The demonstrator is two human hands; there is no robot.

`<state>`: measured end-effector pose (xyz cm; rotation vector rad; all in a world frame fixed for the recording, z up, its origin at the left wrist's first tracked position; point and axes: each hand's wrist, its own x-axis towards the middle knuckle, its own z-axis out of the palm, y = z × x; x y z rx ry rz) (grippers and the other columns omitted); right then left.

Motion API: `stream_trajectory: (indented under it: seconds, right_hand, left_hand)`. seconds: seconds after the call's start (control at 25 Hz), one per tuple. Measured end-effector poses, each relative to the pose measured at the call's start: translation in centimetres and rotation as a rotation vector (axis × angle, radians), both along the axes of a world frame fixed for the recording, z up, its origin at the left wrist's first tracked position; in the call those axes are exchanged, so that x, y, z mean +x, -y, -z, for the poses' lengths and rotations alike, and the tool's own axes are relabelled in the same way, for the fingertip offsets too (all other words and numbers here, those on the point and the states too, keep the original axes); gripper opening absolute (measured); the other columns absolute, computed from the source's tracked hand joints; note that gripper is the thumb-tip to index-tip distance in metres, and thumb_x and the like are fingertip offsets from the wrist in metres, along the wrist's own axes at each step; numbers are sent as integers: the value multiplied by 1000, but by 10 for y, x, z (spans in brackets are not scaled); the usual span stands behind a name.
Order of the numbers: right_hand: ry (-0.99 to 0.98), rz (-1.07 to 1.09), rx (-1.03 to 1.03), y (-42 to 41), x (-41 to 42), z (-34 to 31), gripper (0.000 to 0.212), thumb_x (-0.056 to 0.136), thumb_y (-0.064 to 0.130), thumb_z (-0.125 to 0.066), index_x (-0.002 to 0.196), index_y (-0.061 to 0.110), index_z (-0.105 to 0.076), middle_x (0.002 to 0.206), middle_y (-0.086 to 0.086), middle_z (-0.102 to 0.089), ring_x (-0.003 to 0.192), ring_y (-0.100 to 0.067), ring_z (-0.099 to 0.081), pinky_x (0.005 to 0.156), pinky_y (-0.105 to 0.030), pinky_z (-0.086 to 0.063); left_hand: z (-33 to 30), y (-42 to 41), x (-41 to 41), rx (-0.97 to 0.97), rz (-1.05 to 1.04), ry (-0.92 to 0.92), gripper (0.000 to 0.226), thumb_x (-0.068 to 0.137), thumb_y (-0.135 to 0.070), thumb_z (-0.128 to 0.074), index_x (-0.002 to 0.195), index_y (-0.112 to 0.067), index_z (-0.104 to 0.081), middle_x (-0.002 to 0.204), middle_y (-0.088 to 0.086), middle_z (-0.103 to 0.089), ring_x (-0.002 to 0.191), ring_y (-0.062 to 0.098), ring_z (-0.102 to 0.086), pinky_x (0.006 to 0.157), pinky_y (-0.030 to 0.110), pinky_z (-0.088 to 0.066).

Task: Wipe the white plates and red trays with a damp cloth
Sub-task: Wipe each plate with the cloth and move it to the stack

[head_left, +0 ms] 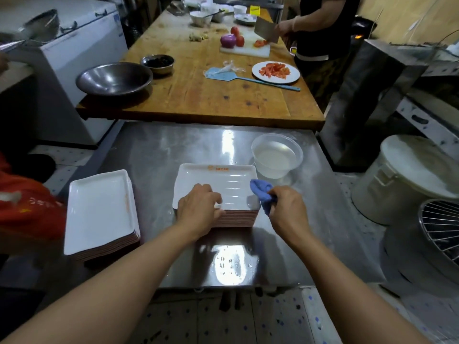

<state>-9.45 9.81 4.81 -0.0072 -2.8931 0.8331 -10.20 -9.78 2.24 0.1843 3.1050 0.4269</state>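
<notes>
While both forearms reach over the steel tabletop (154,155), the scene reads so:

Left hand: the left hand (200,209) lies palm down on the near left corner of the middle stack of plates (218,182), fingers curled loosely over the top plate's edge, gripping nothing.
Right hand: the right hand (285,209) is closed in a fist around the blue cloth (262,192), just off the stack's right edge.
Cloth: bunched, its free end touching the top plate's right rim.
Middle stack: white tops, red edges showing along the side.
Left stack: a 2nd stack (99,209) of the same plates, well apart to the left.
Water bowl: a clear bowl (277,155) with water stands just beyond the middle stack's far right corner.
</notes>
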Motion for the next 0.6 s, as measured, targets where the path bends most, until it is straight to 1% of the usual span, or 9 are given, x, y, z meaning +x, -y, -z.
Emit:
stream_trajectory:
  seconds: [0.08, 0.12, 0.2, 0.32, 0.44, 0.52, 0.6]
  right_hand:
    - [23, 36, -61, -5, 0, 4, 15, 76, -3, -52, 66, -1, -62, 69, -16, -64, 68, -31, -60, 59, -38, -47]
    - [31, 49, -79, -8, 0, 6, 16, 76, -4, -51, 66, 0, -63, 68, -15, -65, 67, -30, -61, 60, -38, -48]
    - [42, 62, -105, -14, 1, 9, 16, 75, -5, -50, 68, 0, -64, 70, -14, -66, 69, -29, -61, 63, -39, -51]
    - [36, 72, -145, -19, 2, 10, 16, 75, -5, -49, 71, -1, -64, 75, -15, -66, 73, -30, -60, 69, -41, -50]
    - [21, 90, -207, -22, 2, 6, 16, 76, -3, -49, 74, 0, -64, 74, -15, -66, 71, -31, -61, 68, -43, -52]
    - [21, 93, -227, -24, 2, 3, 16, 77, -2, -50, 77, 1, -65, 75, -15, -66, 71, -31, -62, 67, -42, -53]
    - [14, 93, -228, -24, 4, 0, 15, 77, -1, -51, 78, 3, -66, 74, -14, -66, 71, -30, -62, 67, -41, -52]
  left_hand:
    - [5, -10, -3, -65, 41, -31, 15, 86, -31, -62, 100, -27, -68, 104, -6, -59, 105, 17, -50, 65, 27, -30]
    - [7, -12, -4, -90, 41, -65, 13, 87, -25, -60, 96, -26, -69, 100, -5, -61, 101, 18, -53, 62, 27, -28]
    - [10, -13, -6, -130, 55, -104, 15, 86, -17, -56, 89, -23, -70, 94, -5, -61, 94, 19, -55, 58, 26, -24]
    - [8, -9, -5, -120, 74, -134, 14, 84, -17, -58, 84, -23, -70, 90, -6, -62, 91, 18, -57, 56, 25, -24]
    - [1, -6, -2, -30, 51, -150, 5, 81, -23, -67, 82, -24, -72, 86, -7, -63, 88, 17, -58, 56, 25, -27]
    - [-3, -8, -1, -31, 57, -127, 6, 82, -24, -67, 85, -25, -72, 90, -9, -63, 91, 16, -57, 59, 26, -29]
    - [-3, -12, 0, -72, 66, -115, 11, 83, -18, -63, 87, -24, -70, 93, -8, -61, 93, 16, -57, 60, 26, -29]
